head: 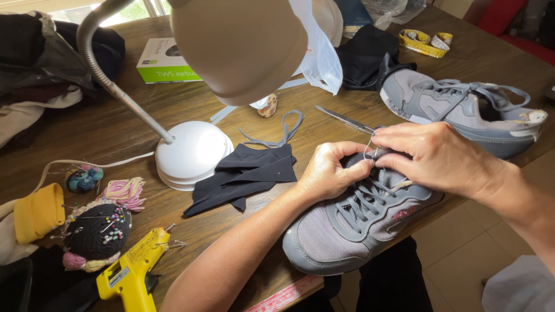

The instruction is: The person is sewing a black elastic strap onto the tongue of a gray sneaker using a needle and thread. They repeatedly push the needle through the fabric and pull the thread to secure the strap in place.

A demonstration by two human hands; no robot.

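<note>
Sneaker in grey mesh lies at the near edge of the wooden surface, toe pointing toward the person, its heel end under both hands. Left hand is curled closed on the shoe's collar, fingers pinching the fabric near the top of the laces. Right hand rests over the heel, its fingers pinched together on a thin pale thread that loops up between the two hands (whether a needle is there is too small to tell). Just behind the hands lie scissors, and beyond them the second grey sneaker with loose laces. Left of the shoe is a folded black cloth, touching the white base of a desk lamp. At the near left corner sit a yellow glue gun and a dark pincushion stuck with pins.
</note>
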